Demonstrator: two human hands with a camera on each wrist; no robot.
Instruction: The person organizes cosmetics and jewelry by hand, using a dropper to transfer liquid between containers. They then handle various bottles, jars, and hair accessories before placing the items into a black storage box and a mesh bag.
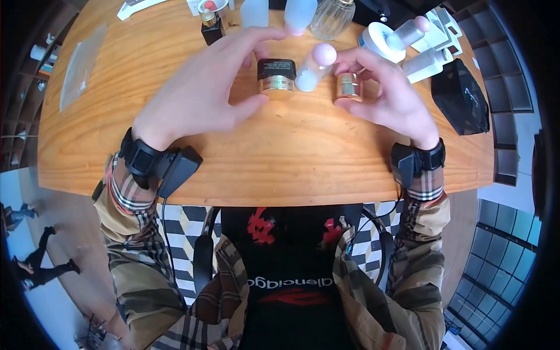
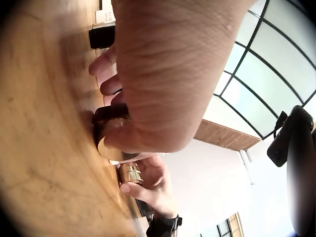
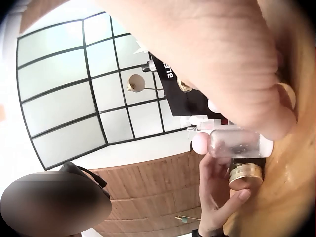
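Observation:
A jar point(image 1: 276, 74) with a black top bearing small print and a gold band stands on the wooden table. My left hand point(image 1: 201, 87) curves around its left side, thumb at the front and fingers behind. In the right wrist view that thumb lies along the gold jar point(image 3: 246, 176). My right hand point(image 1: 388, 87) holds a small gold jar point(image 1: 349, 86) between thumb and fingers; it also shows in the left wrist view as a ringed gold jar point(image 2: 130, 174). Between the two jars stands a clear bottle point(image 1: 308, 79) with a round pink cap.
Along the back are a dark dropper bottle point(image 1: 212, 28), frosted bottles point(image 1: 255, 13), a ribbed glass bottle point(image 1: 332, 20) and a white round jar point(image 1: 382, 42). A black pouch point(image 1: 461, 98) sits at the right, and a clear plastic sheet point(image 1: 83, 70) lies at the left.

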